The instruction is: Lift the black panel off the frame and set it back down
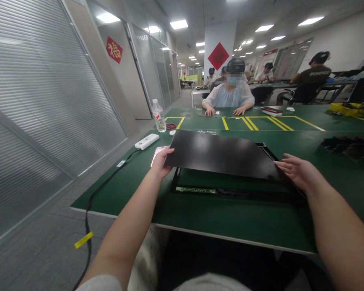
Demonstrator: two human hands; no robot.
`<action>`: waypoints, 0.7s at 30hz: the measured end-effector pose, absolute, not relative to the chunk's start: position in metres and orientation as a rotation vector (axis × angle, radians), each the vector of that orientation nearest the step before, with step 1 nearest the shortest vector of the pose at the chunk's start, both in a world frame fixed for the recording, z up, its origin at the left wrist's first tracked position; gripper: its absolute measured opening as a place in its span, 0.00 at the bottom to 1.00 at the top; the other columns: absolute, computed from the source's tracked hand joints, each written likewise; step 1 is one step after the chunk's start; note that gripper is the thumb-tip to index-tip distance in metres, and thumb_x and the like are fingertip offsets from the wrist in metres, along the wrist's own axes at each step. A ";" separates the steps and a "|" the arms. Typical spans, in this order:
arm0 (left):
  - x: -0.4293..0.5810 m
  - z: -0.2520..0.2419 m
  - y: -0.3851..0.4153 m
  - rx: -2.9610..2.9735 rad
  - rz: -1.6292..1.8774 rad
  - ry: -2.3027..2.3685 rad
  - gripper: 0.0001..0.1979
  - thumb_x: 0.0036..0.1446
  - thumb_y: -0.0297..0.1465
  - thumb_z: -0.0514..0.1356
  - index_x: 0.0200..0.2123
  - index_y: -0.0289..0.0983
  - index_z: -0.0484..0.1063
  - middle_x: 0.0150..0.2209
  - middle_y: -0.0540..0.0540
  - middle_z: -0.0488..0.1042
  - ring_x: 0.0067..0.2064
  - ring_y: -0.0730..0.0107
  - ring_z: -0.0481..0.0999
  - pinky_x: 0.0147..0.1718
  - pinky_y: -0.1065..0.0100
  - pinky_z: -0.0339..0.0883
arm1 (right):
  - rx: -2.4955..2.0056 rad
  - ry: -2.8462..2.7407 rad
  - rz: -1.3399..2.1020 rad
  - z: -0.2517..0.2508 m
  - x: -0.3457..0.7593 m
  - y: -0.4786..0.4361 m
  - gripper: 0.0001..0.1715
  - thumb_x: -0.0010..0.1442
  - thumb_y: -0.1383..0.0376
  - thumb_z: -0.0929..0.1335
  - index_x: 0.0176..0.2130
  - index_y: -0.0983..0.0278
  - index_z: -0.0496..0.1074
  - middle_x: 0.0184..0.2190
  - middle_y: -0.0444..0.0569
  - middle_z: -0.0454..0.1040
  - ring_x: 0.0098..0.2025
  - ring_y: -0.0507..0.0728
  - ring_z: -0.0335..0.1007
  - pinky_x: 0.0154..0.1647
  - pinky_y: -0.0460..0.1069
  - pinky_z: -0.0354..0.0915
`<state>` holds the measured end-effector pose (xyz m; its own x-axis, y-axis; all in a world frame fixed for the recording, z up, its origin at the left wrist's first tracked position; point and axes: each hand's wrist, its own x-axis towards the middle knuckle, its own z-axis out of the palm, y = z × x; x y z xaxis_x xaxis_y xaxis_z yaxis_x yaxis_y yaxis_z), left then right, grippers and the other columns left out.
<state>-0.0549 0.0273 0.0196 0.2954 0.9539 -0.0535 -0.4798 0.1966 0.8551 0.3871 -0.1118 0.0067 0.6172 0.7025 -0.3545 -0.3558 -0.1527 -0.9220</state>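
Note:
A thin, glossy black flat panel is tilted above a black rectangular frame on the table. A green circuit strip shows along the frame's near side. My left hand is closed on the panel's left edge, thumb on top and the other fingers mostly hidden. At the right edge, my right hand supports the panel with its fingertips, several fingers stretched out; its thumb is hard to see. The panel covers much of the frame.
On the green table stand a water bottle and a white power strip with a black cable. Red-handled scissors and a phone lie nearby. Opposite sits a person; dark parts lie right.

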 end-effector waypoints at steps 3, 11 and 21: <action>-0.055 0.016 0.031 0.820 1.162 0.709 0.21 0.47 0.24 0.63 0.47 0.33 0.80 0.35 0.45 0.85 0.37 0.61 0.84 0.37 0.67 0.77 | -1.492 -0.368 0.882 0.007 0.381 -0.112 0.37 0.54 0.78 0.66 0.61 0.60 0.65 0.30 0.51 0.81 0.29 0.56 0.80 0.27 0.44 0.73; -0.052 0.016 0.029 0.906 1.156 0.688 0.23 0.43 0.25 0.63 0.46 0.34 0.80 0.37 0.45 0.85 0.41 0.57 0.84 0.40 0.63 0.78 | -1.570 -0.467 0.763 -0.002 0.390 -0.109 0.34 0.52 0.74 0.70 0.58 0.59 0.72 0.28 0.51 0.82 0.20 0.52 0.69 0.18 0.43 0.61; -0.043 0.005 0.027 0.951 1.169 0.790 0.23 0.35 0.25 0.65 0.41 0.35 0.76 0.32 0.48 0.81 0.36 0.57 0.82 0.32 0.65 0.73 | -1.727 -0.482 0.522 0.003 0.379 -0.114 0.18 0.57 0.70 0.68 0.47 0.65 0.77 0.21 0.50 0.76 0.15 0.48 0.57 0.14 0.41 0.49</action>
<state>-0.0430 0.0271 0.0051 0.2228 0.9745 -0.0259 -0.3878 0.1130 0.9148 0.3787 -0.1145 0.0029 0.8128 0.5760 -0.0868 0.0415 -0.2059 -0.9777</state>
